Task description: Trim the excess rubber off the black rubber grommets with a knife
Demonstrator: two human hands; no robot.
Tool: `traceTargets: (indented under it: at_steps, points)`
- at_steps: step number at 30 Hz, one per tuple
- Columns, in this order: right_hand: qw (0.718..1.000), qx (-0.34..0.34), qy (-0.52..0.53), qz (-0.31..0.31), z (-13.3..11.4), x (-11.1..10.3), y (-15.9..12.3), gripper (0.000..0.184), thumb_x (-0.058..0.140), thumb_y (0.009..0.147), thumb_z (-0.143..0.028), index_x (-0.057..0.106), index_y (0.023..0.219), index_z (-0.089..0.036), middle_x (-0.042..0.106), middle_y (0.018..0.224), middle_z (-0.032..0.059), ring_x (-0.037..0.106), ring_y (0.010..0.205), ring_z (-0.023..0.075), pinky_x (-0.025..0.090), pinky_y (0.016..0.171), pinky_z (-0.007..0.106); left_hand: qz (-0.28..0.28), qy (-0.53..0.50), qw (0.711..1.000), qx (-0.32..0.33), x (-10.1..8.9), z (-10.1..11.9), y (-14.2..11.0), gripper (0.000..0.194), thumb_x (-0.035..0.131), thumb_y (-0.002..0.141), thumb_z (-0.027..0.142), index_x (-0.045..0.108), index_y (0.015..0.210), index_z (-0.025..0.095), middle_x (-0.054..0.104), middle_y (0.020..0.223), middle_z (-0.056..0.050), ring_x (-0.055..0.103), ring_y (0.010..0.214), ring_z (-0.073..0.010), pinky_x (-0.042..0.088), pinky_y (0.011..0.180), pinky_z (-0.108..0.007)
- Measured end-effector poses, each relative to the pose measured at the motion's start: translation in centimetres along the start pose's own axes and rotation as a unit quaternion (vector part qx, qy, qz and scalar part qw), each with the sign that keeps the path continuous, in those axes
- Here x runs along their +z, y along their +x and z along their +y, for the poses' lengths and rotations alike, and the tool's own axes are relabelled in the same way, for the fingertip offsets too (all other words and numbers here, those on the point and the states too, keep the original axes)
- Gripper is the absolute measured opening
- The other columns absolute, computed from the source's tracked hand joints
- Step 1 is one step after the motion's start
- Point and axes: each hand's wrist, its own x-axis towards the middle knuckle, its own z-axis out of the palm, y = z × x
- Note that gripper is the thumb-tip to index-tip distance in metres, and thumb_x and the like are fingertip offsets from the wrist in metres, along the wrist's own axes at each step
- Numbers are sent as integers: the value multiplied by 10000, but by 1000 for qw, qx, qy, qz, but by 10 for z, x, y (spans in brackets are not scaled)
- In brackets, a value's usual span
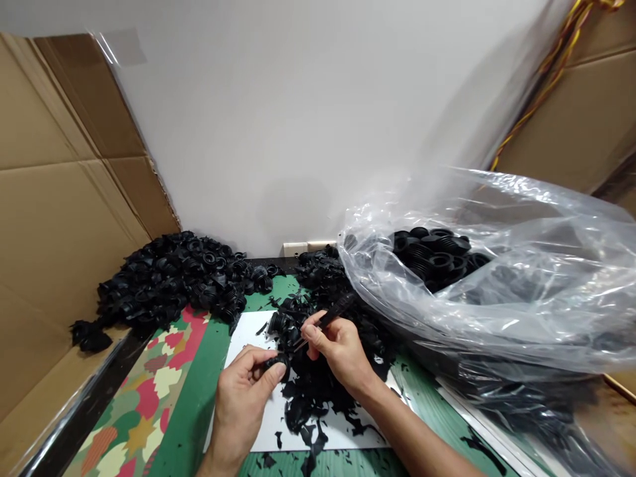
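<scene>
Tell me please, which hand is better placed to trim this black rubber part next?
Probably the right hand: it holds the black-handled tool, its tip near the black rubber part, which the left hand grips.

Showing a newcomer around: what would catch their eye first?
The heap of black rubber parts on the left and the clear plastic bag on the right stand out. At centre, over a white sheet strewn with black scraps, the left hand pinches a black ribbed part and the right hand holds a dark-handled tool.
</scene>
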Motion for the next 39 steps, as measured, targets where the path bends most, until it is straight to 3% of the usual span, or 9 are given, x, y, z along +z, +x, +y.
traceTargets:
  at_steps: [10, 17, 25, 30, 33, 39]
  points:
    - [1000, 2, 18, -7, -3, 3, -2, 329, 685, 676, -469, 572, 690, -161, 489, 486, -50, 463, 407, 98, 354, 418, 222, -4, -4, 1000, -6, -1, -2, 0, 140, 713, 621, 296, 714, 689, 173, 626, 656, -7, 526, 513, -121, 435, 433, -217]
    - [999, 5, 42, -18, -7, 7, -5, 267, 699, 669, -396, 591, 701, -154, 489, 520, -49, 471, 418, 89, 361, 420, 212, -9, -24, 999, -24, -2, 0, 1, 138, 718, 614, 288, 719, 674, 164, 633, 655, -10, 552, 550, -127, 468, 490, -223]
    - [999, -2, 41, -17, -7, 6, -6, 270, 705, 665, -405, 607, 700, -156, 519, 544, -34, 483, 424, 93, 374, 410, 213, -25, -41, 996, -76, -4, 3, 1, 220, 725, 612, 363, 714, 668, 150, 518, 492, 34, 411, 411, -85, 344, 338, -192]
    - [997, -7, 75, -26, -9, 9, -7, 279, 725, 645, -413, 619, 704, -162, 530, 555, -29, 469, 423, 90, 365, 410, 215, -16, 2, 1000, -16, -2, 3, 1, 139, 695, 636, 309, 708, 625, 171, 601, 580, 3, 519, 519, -135, 450, 472, -239]
    - [994, -11, 92, -52, -10, 12, -10, 261, 730, 648, -398, 628, 695, -162, 526, 556, -29, 466, 428, 88, 356, 414, 215, -19, 35, 999, 18, -1, 5, -1, 114, 676, 655, 290, 705, 618, 187, 618, 608, -7, 545, 565, -153, 449, 514, -240]
    - [993, -15, 78, -87, -8, 16, -14, 182, 721, 674, -321, 639, 701, -161, 538, 584, -31, 475, 447, 83, 377, 439, 214, -55, 56, 997, 25, -1, 0, -3, 146, 651, 723, 324, 712, 685, 197, 629, 661, -19, 563, 616, -167, 439, 556, -243]
